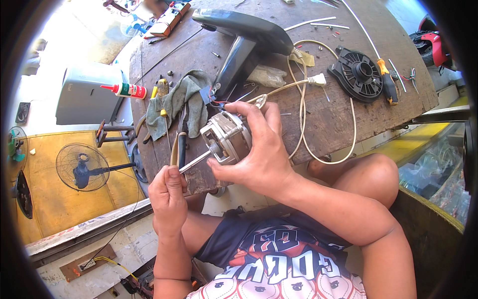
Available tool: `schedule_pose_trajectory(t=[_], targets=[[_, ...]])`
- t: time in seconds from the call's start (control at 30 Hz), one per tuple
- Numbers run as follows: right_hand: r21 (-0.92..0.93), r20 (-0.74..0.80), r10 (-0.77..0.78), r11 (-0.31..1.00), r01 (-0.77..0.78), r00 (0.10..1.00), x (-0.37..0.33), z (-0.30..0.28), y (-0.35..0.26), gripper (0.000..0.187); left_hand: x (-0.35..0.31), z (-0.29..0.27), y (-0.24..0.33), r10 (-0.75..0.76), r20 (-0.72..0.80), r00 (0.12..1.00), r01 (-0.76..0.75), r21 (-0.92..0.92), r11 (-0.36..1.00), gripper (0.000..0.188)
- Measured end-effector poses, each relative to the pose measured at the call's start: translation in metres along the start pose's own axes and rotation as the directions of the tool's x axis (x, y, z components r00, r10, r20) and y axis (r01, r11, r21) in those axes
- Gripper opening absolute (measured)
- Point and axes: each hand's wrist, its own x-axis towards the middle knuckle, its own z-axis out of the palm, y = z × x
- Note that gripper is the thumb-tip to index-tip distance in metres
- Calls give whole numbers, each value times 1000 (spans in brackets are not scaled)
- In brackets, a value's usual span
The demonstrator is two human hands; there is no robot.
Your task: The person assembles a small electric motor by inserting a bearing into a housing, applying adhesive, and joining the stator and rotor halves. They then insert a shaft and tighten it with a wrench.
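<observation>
A: What are the hands doing?

B: The right hand (259, 149) is wrapped around a small silver fan motor (226, 137), held at the near edge of a worn wooden workbench (328, 119). The left hand (168, 194) is pinched tight on the tip of the motor's shaft (195, 162), which points down and to the left.

A: What is around them?

B: Just behind the motor lie a grey rag (181, 99), a dark fan stand (244, 45) and a cream power cord (303, 109) looping over the bench edge. Thin coloured wires run from the motor's back toward the stand. A black round cover (359, 74) and an orange-handled screwdriver (386, 79) sit well apart to the right.

A: What could go wrong?

B: I judge the wires the weak point: pulling or twisting the motor away from the stand could strain or snap them. The motor is also partly off the bench, so a loosened right grip could drop it onto the person's lap.
</observation>
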Motion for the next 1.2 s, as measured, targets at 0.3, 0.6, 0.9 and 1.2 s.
schedule_pose_trajectory(t=[0.3, 0.6, 0.9, 1.2], targets=[[260, 97, 121, 955, -143, 988, 13, -19, 6, 85, 8, -1, 47, 596, -21, 803, -552, 355, 755, 16], [711, 278, 215, 609, -351, 936, 21, -27, 11, 89, 36, -25, 109, 668, 299, 682, -718, 447, 533, 37], [770, 317, 160, 532, -352, 935, 21, -29, 21, 91, 33, -15, 124, 589, 436, 680, -725, 517, 455, 37], [731, 338, 160, 576, -365, 928, 21, -31, 23, 92, 39, -11, 116, 643, 419, 642, -766, 401, 503, 25]])
